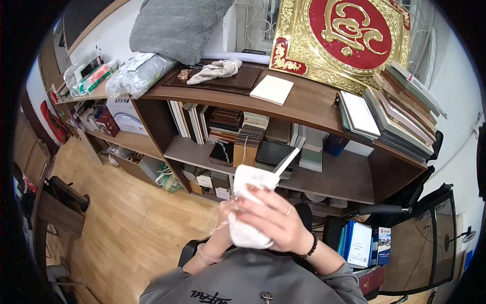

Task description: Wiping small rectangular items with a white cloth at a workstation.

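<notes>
My right hand (276, 220) is wrapped over a white cloth (248, 233) close to my chest. A thin white flat piece (286, 161) sticks up out of the cloth toward the shelf. My left hand (226, 213) is under the cloth, mostly hidden by it and by my right hand; only fingertips and the wrist with a bracelet show. Both hands press on the cloth from opposite sides. A ring and a dark bead bracelet are on my right hand and wrist.
A brown wooden shelf unit (314, 104) stands in front with books and sample boards. On top lie a white square tile (272, 89), a crumpled rag (215, 70), a gold and red plaque (349, 35) and stacked boards (405, 114). A black chair (420, 238) is at right; wood floor (126, 218) at left.
</notes>
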Motion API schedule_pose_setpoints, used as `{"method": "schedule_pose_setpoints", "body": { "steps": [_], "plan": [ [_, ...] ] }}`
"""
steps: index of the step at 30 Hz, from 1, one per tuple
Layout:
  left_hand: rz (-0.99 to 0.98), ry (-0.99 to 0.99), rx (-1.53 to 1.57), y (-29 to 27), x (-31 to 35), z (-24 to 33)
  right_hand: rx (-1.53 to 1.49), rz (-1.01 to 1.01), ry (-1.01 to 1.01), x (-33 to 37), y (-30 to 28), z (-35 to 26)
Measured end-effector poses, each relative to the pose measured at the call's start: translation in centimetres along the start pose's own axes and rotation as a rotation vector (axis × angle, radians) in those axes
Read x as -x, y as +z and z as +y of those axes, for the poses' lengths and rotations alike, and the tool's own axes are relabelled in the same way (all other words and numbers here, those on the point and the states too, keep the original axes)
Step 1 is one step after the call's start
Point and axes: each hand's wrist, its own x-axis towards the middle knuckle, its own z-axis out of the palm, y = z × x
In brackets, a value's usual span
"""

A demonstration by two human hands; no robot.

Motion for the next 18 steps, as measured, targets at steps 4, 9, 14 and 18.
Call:
{"method": "schedule_pose_setpoints", "body": {
  "steps": [4,9,14,18],
  "plan": [
    [-0.085,0.505,-0.762,2.8,1.0,4.0,0.080,0.137,0.129,-0.8,-0.8,1.7],
    [-0.093,0.756,-0.745,2.0,0.7,3.3,0.114,0.093,-0.016,-0.4,0.2,0.2],
    [0.024,0.429,-0.329,2.0,1.6,2.7,0.064,0.563,0.600,-0.4,-2.7,6.6],
    [0.081,0.363,0.033,1.3,0.7,1.4,-0.914,0.850,0.899,2.0,-3.6,7.6]
  ]
}}
